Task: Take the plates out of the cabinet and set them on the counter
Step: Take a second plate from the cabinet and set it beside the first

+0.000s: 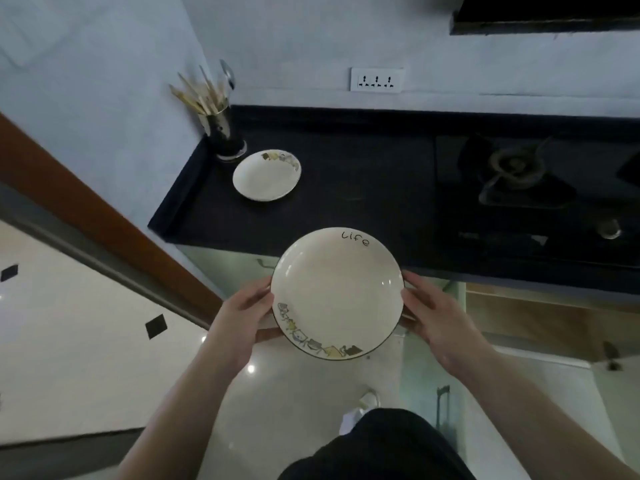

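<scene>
Two hands hold a cream plate at centre frame, in the air just in front of the black tabletop edge. Left hand grips the plate's left rim, fingers curled under it, thumb along the edge. Right hand grips the right rim the same way. Plate is roughly level, "Life" lettering on the far rim, small coloured figures along the near-left rim. A second plate with a similar pattern lies flat on the tabletop, upper left of centre, just beside a dark utensil holder with chopsticks. Gas stove sits at right on the tabletop. Wall socket above. Open cabinet at lower right, below the tabletop.
</scene>
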Available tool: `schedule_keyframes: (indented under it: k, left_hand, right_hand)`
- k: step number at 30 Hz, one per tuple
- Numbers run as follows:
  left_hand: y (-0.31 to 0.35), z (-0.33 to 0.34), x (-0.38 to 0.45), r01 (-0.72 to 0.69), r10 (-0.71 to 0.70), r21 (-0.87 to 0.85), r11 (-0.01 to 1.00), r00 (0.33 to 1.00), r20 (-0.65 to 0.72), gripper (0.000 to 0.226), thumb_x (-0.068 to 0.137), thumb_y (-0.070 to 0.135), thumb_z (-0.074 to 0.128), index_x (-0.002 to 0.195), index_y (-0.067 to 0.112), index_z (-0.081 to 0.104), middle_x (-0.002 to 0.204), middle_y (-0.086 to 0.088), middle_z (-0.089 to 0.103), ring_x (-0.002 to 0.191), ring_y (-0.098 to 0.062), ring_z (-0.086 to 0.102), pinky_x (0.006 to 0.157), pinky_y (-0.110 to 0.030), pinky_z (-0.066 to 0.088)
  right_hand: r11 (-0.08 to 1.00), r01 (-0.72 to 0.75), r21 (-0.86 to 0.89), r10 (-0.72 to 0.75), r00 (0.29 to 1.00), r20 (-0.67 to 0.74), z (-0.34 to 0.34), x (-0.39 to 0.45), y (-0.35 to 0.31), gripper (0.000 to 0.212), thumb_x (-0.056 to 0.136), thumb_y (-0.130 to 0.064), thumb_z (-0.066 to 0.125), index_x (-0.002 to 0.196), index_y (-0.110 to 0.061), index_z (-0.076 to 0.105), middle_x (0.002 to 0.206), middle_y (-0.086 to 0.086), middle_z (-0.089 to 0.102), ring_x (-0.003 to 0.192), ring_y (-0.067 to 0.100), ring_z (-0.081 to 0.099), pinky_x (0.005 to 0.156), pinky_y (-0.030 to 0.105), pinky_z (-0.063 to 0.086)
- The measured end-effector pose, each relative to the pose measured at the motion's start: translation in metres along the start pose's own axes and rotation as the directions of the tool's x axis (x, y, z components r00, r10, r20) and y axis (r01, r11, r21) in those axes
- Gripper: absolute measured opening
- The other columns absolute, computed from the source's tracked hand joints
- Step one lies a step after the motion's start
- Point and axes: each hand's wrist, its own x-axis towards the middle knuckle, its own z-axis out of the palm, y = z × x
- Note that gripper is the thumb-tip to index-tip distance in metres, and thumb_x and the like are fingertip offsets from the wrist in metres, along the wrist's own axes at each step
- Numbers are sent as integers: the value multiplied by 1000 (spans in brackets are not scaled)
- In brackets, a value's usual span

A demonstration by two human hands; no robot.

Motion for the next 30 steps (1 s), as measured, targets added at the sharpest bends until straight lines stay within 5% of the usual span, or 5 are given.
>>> schedule_keyframes:
  k: [11,20,24,30]
  left_hand:
    - [51,37,97,29,-28,33,999,999,-25,31,99,11,53,112,33,71,111,1,72,104,-22,68,61,-34,60]
    - [62,43,190,58,-64,71,996,994,84,28,98,16,57,115,34,70,113,-2,73,102,-22,71,70,-42,61]
    - [71,46,241,132,-136,41,990,979,149,28,98,16,57,122,27,67,121,-1,70,109,-21,68,74,-45,62]
    - [79,48,312,219,-230,74,973,951,205,34,97,16,58,128,27,62,128,1,64,115,-23,62,79,-51,61]
  right_hand:
    - [999,36,12,-35,998,-52,-14,93,-36,32,100,-11,47,118,-32,65,104,-2,74,98,14,70,74,21,57]
    - [1000,10,-25,-13,990,-141,-15,152,-44,33,102,-17,45,119,-37,65,111,0,73,100,19,71,80,34,58]
    - [999,-53,3,52,974,-221,-11,185,-54,31,101,-18,48,116,-38,66,113,-4,73,103,13,69,77,25,57]
    - [990,-132,55,142,934,-328,-5,241,-62,30,99,-17,51,126,-27,61,113,-3,73,104,18,69,87,36,55]
